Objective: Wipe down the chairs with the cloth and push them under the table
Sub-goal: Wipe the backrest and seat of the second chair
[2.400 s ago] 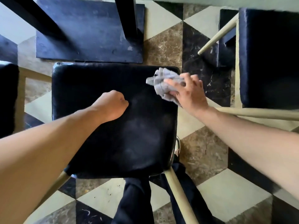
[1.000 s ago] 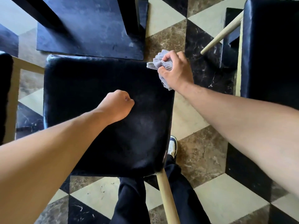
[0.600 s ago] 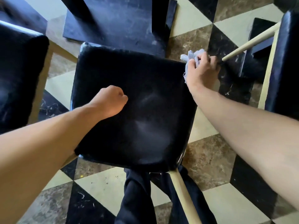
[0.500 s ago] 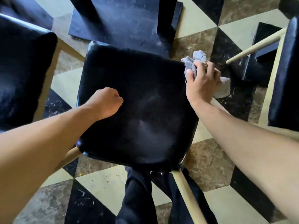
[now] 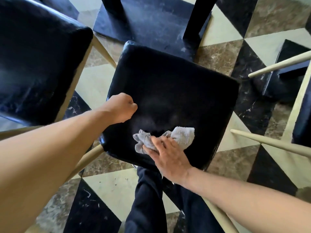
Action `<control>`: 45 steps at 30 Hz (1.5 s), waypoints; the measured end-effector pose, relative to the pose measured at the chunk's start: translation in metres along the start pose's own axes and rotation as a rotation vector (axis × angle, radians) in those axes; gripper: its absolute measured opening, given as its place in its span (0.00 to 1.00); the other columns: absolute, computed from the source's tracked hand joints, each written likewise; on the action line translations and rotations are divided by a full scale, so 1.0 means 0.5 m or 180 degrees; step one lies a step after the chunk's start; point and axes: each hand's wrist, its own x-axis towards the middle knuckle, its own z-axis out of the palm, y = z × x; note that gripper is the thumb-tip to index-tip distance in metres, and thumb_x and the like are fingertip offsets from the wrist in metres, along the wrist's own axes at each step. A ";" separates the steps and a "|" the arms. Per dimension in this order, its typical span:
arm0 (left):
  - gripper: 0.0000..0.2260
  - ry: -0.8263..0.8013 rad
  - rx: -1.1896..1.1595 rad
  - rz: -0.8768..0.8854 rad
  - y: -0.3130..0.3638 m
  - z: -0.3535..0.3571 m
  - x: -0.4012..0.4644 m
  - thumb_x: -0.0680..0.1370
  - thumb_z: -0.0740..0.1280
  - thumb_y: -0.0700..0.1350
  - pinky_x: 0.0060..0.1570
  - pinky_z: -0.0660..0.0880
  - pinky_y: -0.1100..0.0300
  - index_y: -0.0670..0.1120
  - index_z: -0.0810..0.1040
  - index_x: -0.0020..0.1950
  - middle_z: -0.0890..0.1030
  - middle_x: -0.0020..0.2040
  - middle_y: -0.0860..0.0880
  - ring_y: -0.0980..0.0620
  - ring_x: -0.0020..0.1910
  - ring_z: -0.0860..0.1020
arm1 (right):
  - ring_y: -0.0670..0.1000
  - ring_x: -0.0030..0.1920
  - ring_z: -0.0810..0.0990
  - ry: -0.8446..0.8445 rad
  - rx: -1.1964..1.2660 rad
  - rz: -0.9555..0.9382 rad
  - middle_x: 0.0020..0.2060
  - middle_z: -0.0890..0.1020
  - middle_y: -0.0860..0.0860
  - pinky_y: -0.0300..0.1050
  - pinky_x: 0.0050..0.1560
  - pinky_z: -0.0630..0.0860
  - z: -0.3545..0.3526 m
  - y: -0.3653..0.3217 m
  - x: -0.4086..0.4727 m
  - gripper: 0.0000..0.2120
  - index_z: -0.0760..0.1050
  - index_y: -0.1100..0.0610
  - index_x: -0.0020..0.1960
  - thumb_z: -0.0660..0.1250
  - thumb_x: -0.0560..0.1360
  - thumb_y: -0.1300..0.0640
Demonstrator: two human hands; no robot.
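The floor (image 5: 116, 184) is tiled in cream, brown marble and black marble triangles. On it stand three black-seated chairs on pale wooden legs: one in the middle (image 5: 170, 91), one at the left (image 5: 38, 61), one at the right edge (image 5: 303, 118). A black table base (image 5: 148, 22) rests on the floor just beyond the middle chair.

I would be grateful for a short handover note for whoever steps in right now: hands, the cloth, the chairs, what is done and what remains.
Left hand: a closed fist resting on the middle chair seat, holding nothing visible.
Right hand: flat, pressing the grey cloth onto the seat's near part.
Done: wiping of this seat is under way; faint smears show.
Left: finish it, wipe the left chair and right chair, then push all under the table.
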 end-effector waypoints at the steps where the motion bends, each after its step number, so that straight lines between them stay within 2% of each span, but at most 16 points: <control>1: 0.12 -0.0015 0.0008 0.0013 -0.005 -0.005 0.000 0.78 0.61 0.45 0.37 0.77 0.55 0.41 0.81 0.44 0.85 0.39 0.42 0.42 0.33 0.80 | 0.60 0.58 0.76 -0.0063 -0.0010 -0.0332 0.68 0.71 0.56 0.56 0.59 0.75 0.006 -0.022 -0.011 0.23 0.71 0.49 0.69 0.62 0.75 0.58; 3: 0.13 -0.0018 -0.0018 0.0026 -0.014 -0.014 0.002 0.78 0.60 0.45 0.43 0.81 0.51 0.40 0.81 0.45 0.85 0.40 0.41 0.40 0.39 0.83 | 0.57 0.53 0.77 -0.0172 -0.0045 -0.0952 0.65 0.74 0.54 0.52 0.53 0.77 0.020 -0.042 -0.030 0.20 0.74 0.47 0.66 0.62 0.76 0.60; 6: 0.13 0.0002 -0.0016 0.0069 -0.030 -0.022 0.006 0.78 0.60 0.46 0.47 0.82 0.46 0.40 0.81 0.44 0.85 0.40 0.41 0.39 0.40 0.83 | 0.54 0.49 0.76 -0.0216 -0.0279 -0.1573 0.62 0.77 0.52 0.49 0.47 0.77 0.033 -0.031 -0.036 0.20 0.77 0.45 0.63 0.59 0.77 0.61; 8: 0.14 -0.0018 -0.0023 0.0085 -0.042 -0.028 0.005 0.76 0.60 0.46 0.47 0.82 0.44 0.39 0.81 0.44 0.85 0.40 0.40 0.39 0.40 0.83 | 0.53 0.48 0.74 -0.0125 -0.0300 -0.1634 0.61 0.75 0.52 0.49 0.44 0.77 0.039 -0.013 -0.021 0.22 0.77 0.44 0.63 0.57 0.76 0.63; 10: 0.15 -0.0060 -0.0029 0.0100 -0.047 -0.033 0.005 0.76 0.60 0.47 0.48 0.82 0.43 0.37 0.80 0.46 0.85 0.41 0.38 0.39 0.39 0.83 | 0.53 0.46 0.70 0.0020 -0.0256 -0.1596 0.61 0.71 0.53 0.48 0.43 0.74 0.042 0.003 0.001 0.20 0.76 0.45 0.62 0.61 0.75 0.63; 13: 0.15 -0.0026 -0.0136 0.0061 -0.062 -0.047 0.010 0.77 0.60 0.45 0.47 0.82 0.44 0.36 0.81 0.47 0.85 0.42 0.38 0.37 0.41 0.84 | 0.53 0.47 0.72 0.0285 -0.0181 -0.1529 0.61 0.71 0.55 0.49 0.45 0.74 0.041 0.018 0.054 0.16 0.76 0.47 0.63 0.70 0.76 0.54; 14: 0.14 -0.0004 -0.0164 0.0071 -0.061 -0.050 0.013 0.77 0.60 0.44 0.47 0.82 0.45 0.36 0.82 0.47 0.85 0.42 0.38 0.37 0.42 0.84 | 0.54 0.47 0.72 0.0394 -0.0163 -0.1388 0.61 0.71 0.56 0.50 0.46 0.75 0.035 0.028 0.078 0.17 0.76 0.48 0.64 0.70 0.76 0.54; 17: 0.13 0.0017 -0.0246 0.0118 -0.052 -0.056 0.021 0.77 0.60 0.44 0.44 0.81 0.48 0.37 0.81 0.47 0.85 0.41 0.40 0.39 0.38 0.82 | 0.58 0.43 0.75 0.0773 -0.0161 -0.0606 0.56 0.76 0.60 0.55 0.41 0.77 0.006 0.072 0.184 0.16 0.77 0.52 0.64 0.67 0.76 0.59; 20: 0.12 -0.0006 -0.0155 0.0161 -0.040 -0.067 0.026 0.78 0.60 0.44 0.38 0.77 0.53 0.37 0.79 0.44 0.83 0.38 0.41 0.42 0.33 0.77 | 0.62 0.42 0.76 0.1089 -0.0261 0.0294 0.52 0.78 0.62 0.57 0.38 0.76 -0.036 0.137 0.295 0.16 0.74 0.52 0.64 0.64 0.76 0.55; 24: 0.14 0.0007 -0.0104 0.0241 -0.031 -0.112 0.037 0.79 0.60 0.44 0.44 0.81 0.52 0.37 0.82 0.47 0.86 0.41 0.39 0.38 0.41 0.84 | 0.63 0.51 0.76 0.1404 -0.0310 0.1806 0.58 0.77 0.59 0.56 0.46 0.74 -0.074 0.217 0.400 0.17 0.75 0.48 0.66 0.64 0.77 0.48; 27: 0.12 0.0074 -0.0291 0.0243 -0.031 -0.151 0.049 0.79 0.61 0.42 0.34 0.80 0.55 0.36 0.82 0.49 0.86 0.42 0.40 0.42 0.36 0.83 | 0.62 0.61 0.71 0.1493 0.0204 0.3330 0.66 0.72 0.55 0.55 0.55 0.70 -0.086 0.229 0.471 0.21 0.72 0.46 0.71 0.60 0.79 0.45; 29: 0.12 0.0117 -0.0323 0.0225 -0.045 -0.175 0.054 0.78 0.62 0.42 0.34 0.80 0.55 0.38 0.82 0.47 0.86 0.42 0.40 0.42 0.35 0.83 | 0.61 0.64 0.69 0.1351 0.0379 0.3625 0.68 0.70 0.55 0.54 0.57 0.68 -0.092 0.210 0.504 0.21 0.69 0.46 0.73 0.58 0.80 0.47; 33: 0.12 0.0147 -0.0259 0.0139 -0.095 -0.196 0.051 0.77 0.62 0.43 0.40 0.82 0.50 0.37 0.83 0.46 0.86 0.42 0.38 0.36 0.43 0.85 | 0.64 0.57 0.73 0.1255 0.0236 0.2532 0.63 0.75 0.58 0.57 0.52 0.72 -0.089 0.139 0.511 0.23 0.74 0.51 0.69 0.63 0.75 0.50; 37: 0.12 0.0230 -0.0177 0.0078 -0.145 -0.180 0.044 0.79 0.61 0.43 0.43 0.81 0.49 0.37 0.82 0.47 0.85 0.43 0.38 0.39 0.39 0.82 | 0.62 0.54 0.73 0.0753 0.0335 0.1251 0.60 0.74 0.57 0.57 0.52 0.73 -0.062 0.036 0.462 0.21 0.76 0.52 0.66 0.67 0.74 0.49; 41: 0.11 0.0107 -0.0019 -0.0010 -0.183 -0.174 0.039 0.79 0.62 0.41 0.46 0.82 0.49 0.37 0.82 0.47 0.84 0.45 0.39 0.40 0.43 0.83 | 0.61 0.52 0.72 0.0225 0.0367 0.0100 0.58 0.76 0.56 0.56 0.48 0.72 -0.011 -0.090 0.389 0.16 0.79 0.52 0.58 0.65 0.74 0.45; 45: 0.12 0.0194 0.0100 -0.0024 -0.200 -0.180 0.034 0.79 0.62 0.43 0.48 0.82 0.47 0.38 0.82 0.46 0.84 0.44 0.40 0.40 0.43 0.83 | 0.60 0.52 0.73 0.0035 0.0202 -0.0672 0.60 0.73 0.55 0.55 0.47 0.73 0.020 -0.160 0.351 0.14 0.80 0.52 0.55 0.69 0.74 0.45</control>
